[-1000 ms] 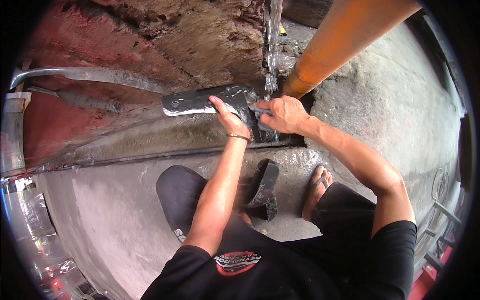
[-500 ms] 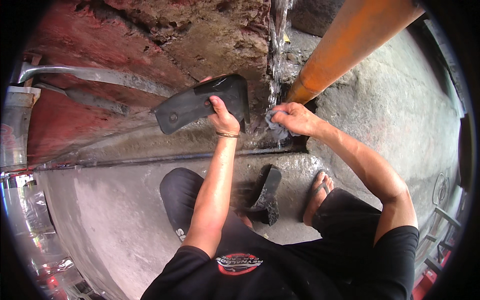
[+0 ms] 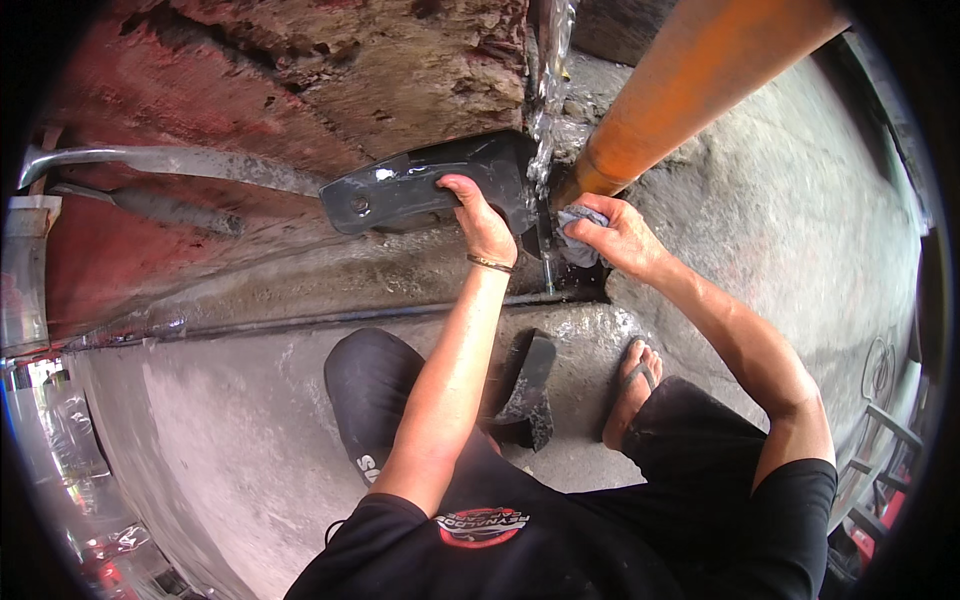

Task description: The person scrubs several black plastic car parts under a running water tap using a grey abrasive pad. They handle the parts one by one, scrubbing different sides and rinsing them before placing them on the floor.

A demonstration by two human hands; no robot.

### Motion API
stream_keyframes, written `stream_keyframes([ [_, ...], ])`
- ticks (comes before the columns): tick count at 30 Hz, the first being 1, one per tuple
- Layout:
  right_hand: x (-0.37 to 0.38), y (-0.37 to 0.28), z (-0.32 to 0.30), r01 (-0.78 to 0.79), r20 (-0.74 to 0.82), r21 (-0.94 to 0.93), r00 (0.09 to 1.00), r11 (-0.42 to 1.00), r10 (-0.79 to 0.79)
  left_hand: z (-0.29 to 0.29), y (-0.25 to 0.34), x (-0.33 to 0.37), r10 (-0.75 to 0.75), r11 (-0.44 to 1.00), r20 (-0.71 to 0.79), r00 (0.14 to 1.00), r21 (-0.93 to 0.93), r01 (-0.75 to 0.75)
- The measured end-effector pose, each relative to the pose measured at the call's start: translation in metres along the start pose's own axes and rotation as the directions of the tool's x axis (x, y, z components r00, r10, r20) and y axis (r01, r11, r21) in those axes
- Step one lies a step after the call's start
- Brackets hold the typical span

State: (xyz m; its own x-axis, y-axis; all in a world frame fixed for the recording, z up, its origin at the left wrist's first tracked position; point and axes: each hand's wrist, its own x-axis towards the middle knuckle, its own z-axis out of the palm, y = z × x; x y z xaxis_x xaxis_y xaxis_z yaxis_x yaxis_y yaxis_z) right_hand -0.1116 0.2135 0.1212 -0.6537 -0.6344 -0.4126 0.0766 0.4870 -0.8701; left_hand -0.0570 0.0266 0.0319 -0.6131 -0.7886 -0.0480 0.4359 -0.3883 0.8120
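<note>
My left hand [image 3: 485, 222] is closed round the lower edge of a wet black mud flap [image 3: 400, 190], thumb on its near face, other fingers hidden behind. The flap is a curved plastic panel with a round hole near its left end. Its right end sits at a falling stream of water [image 3: 547, 110]. To the right of the stream, my right hand [image 3: 618, 238] is closed on a crumpled grey rag [image 3: 578, 240], apart from the flap. A second black mud flap [image 3: 528, 390] lies on the concrete between my feet.
A thick orange pole [image 3: 690, 85] slants down just beyond my right hand. A rough red-brown wall [image 3: 250, 90] rises on the far left, with a curved metal bar [image 3: 190, 155] against it. A narrow gutter [image 3: 350, 316] crosses the concrete floor [image 3: 210, 420].
My left hand has moved right with the mud flap, bringing its right end to the water stream. My right hand has shifted slightly right with the rag.
</note>
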Motion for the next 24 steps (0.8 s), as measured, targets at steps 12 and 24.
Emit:
stream_keyframes([
  [12,0.001,-0.001,0.007,0.13,0.074,-0.166,0.99,0.977,-0.12,0.025,0.017,-0.017,0.069,0.988,-0.107,0.992,0.148,-0.053],
  [24,0.01,-0.028,0.022,0.222,-0.128,-0.715,0.891,0.663,-0.436,0.036,0.036,-0.025,-0.049,0.978,-0.262,0.964,0.184,0.1],
])
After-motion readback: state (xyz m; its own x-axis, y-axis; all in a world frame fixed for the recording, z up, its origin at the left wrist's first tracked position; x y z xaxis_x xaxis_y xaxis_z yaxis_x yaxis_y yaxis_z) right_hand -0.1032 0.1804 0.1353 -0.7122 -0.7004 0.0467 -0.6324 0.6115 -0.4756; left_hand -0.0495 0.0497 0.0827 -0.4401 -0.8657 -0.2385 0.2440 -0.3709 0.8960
